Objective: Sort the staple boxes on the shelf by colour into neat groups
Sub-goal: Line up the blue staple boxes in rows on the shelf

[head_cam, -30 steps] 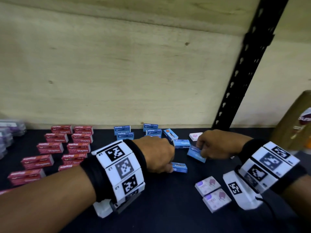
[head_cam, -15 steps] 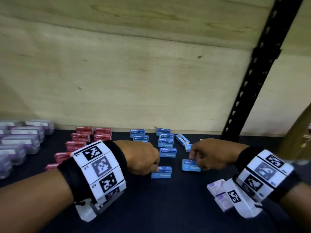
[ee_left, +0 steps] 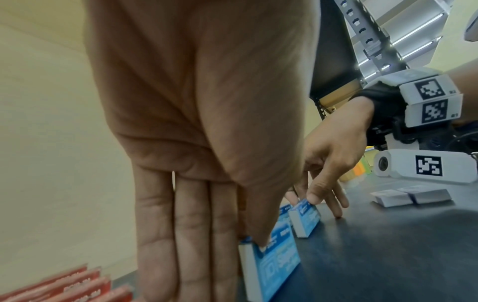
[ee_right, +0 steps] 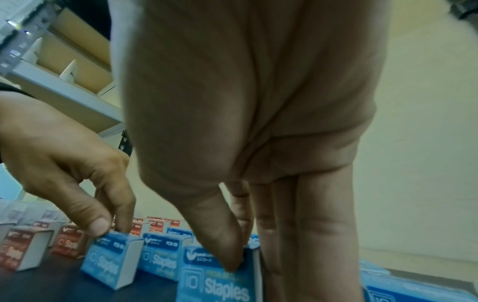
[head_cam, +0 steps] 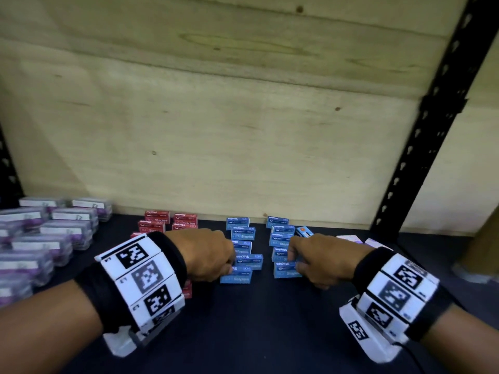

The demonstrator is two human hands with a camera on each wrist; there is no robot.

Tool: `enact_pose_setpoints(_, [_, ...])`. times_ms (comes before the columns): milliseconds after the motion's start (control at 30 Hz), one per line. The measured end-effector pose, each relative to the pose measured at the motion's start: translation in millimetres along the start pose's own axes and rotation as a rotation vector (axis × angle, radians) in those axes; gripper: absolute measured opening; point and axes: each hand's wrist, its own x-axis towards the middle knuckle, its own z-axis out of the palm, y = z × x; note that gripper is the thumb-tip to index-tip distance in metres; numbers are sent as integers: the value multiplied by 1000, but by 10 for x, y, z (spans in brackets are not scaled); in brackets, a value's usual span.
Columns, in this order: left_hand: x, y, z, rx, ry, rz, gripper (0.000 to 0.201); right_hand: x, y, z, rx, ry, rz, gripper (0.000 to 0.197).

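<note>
Blue staple boxes stand in two columns on the dark shelf (head_cam: pixel 270 319). My left hand (head_cam: pixel 231 268) pinches the front blue box (head_cam: pixel 236 276) of the left column. In the left wrist view, my left hand (ee_left: pixel 248 243) holds the top edge of that box (ee_left: pixel 274 265) between thumb and fingers. My right hand (head_cam: pixel 293 263) pinches the front blue box (head_cam: pixel 286 269) of the right column. My right hand (ee_right: pixel 245 259) has its thumb on the face of that box (ee_right: pixel 220 282) in the right wrist view. Both boxes stand upright on the shelf.
Red staple boxes (head_cam: pixel 162 222) sit in rows left of the blue ones, partly hidden by my left wrist. Purple-and-clear boxes (head_cam: pixel 54 233) fill the far left. White boxes (head_cam: pixel 351 237) lie behind my right hand. A black upright post (head_cam: pixel 421 147) stands at the right; a plywood wall (head_cam: pixel 243 130) backs the shelf.
Both hands have carried their blue boxes back to the front ends of the two columns. The right box was tilted and now stands square. The head view has tipped upward.
</note>
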Motion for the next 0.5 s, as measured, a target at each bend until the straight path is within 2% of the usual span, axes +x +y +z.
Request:
enact_pose_setpoints(133, [3, 9, 16, -13, 7, -10, 29, -14, -18, -3, 1, 2, 15, 20])
enact_pose_setpoints(500, [42, 89, 9, 38, 20, -4, 32, -39, 74, 6, 1, 7, 18, 10])
